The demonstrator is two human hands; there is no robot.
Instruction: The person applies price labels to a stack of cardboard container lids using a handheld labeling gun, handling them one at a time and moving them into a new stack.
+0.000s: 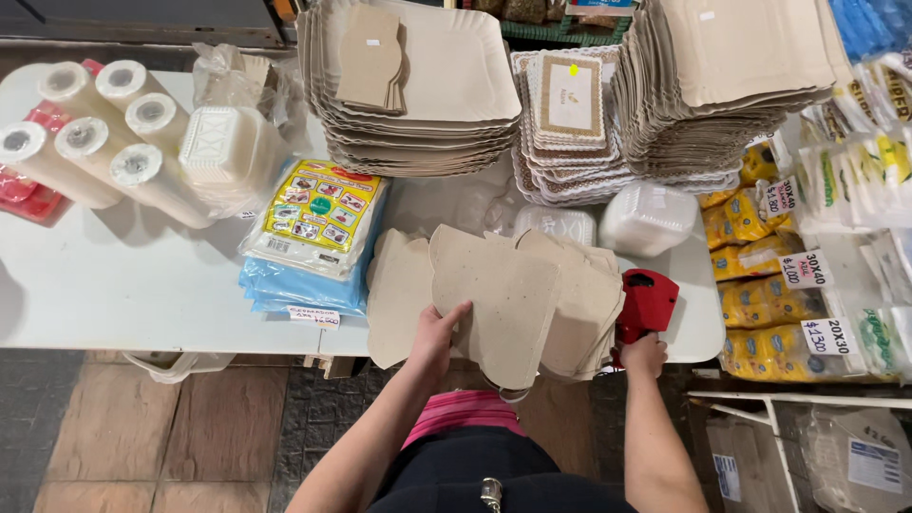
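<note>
Fanned stack of brown, shield-shaped cardboard pieces (pixel 503 299) lies at near edge of the white table (pixel 114 285). Left hand (pixel 435 340) clamped on its lower edge. Right hand (pixel 644 353) closed around red price-label gun (pixel 644 302) just right. No labels visible on pieces; labelling apparently unstarted.

The right hand (pixel 644 356) at lower centre-right is partly covered by a fan of brown cardboard sheets (pixel 513 290), and its fingers are lost behind the red price-label gun (pixel 646 302) — the grip itself cannot be made out. The left hand (pixel 437 332) shows its back only; its fingertips slip under the sheets. Both forearms run off the bottom edge. At upper right, a tall stack of paper trays (pixel 731 57) is cut by the top edge. At far right, yellow packets (pixel 760 304) are too small to identify.
</note>
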